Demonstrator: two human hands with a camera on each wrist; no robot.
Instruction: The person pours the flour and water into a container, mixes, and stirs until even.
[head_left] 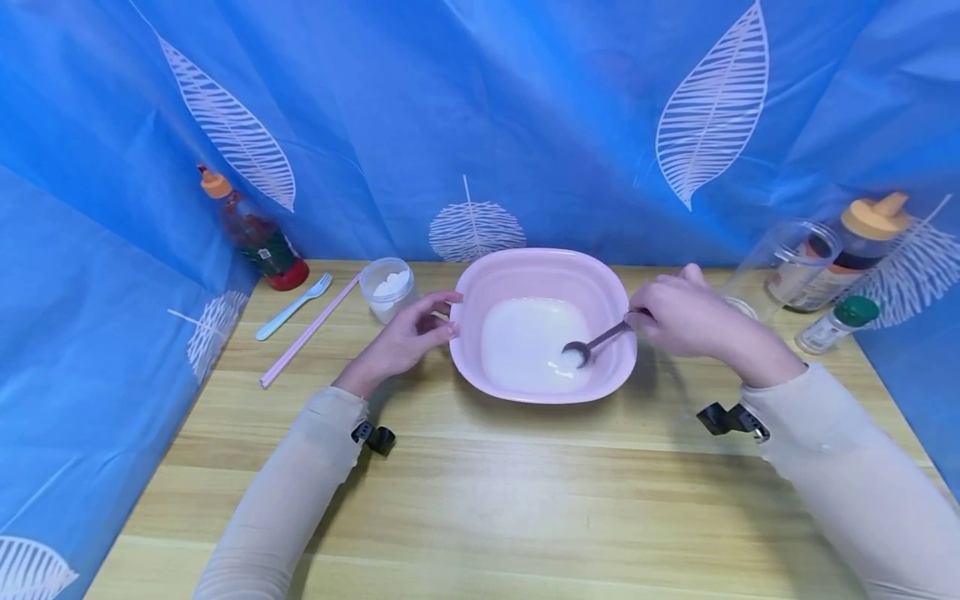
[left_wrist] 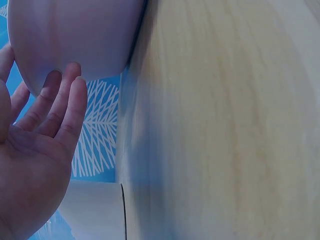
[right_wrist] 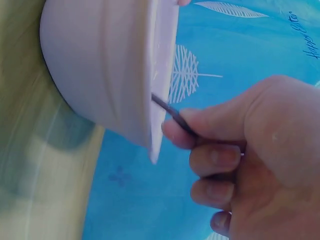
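A pink basin stands on the table with shiny, whitish liquid in it. My left hand holds its left rim, thumb and index finger at the edge. In the left wrist view, the other fingers lie along the outer wall. My right hand grips the handle of a dark spoon over the right rim. Some white stuff shows in the spoon's bowl, low inside the basin. In the right wrist view, thumb and index finger pinch the spoon handle, with the other fingers curled.
Left of the basin are a jar of white pieces, a pink stick, a light-blue fork and a red sauce bottle. Behind my right hand stand a clear cup, an orange-capped bottle and a green-capped shaker.
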